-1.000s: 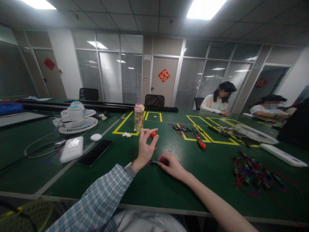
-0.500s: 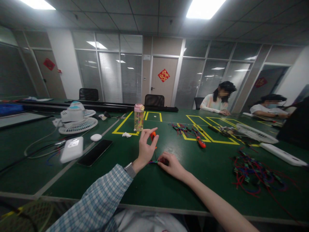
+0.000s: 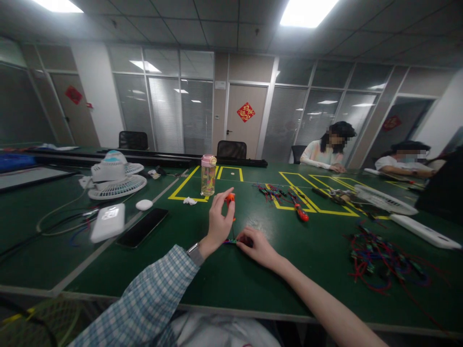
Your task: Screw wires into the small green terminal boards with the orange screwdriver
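Between the pinching fingertips of the left hand (image 3: 219,224) stands one slim orange plastic-handled screwdriver (image 3: 230,198), upright, its thin shaft meeting one small bundle of coloured wires (image 3: 229,242) gripped under the curled right hand (image 3: 258,246) on the matte green table (image 3: 224,282).

1. A ceiling light panel (image 3: 307,12) glares blown-out white overhead; the room's far corners sit dim.
2. The glass partitions (image 3: 144,67) mirror more lights.
3. The green table (image 3: 224,279) is evenly lit, with faint shadow under the left hand (image 3: 220,224) and right hand (image 3: 258,246).
4. The centre is sharp, and the orange screwdriver (image 3: 230,197) pinched in the left hand looks crisp; the wire heap (image 3: 383,262) and white power bank (image 3: 107,222) look smeared.
5. Straight lines bow at the edges.
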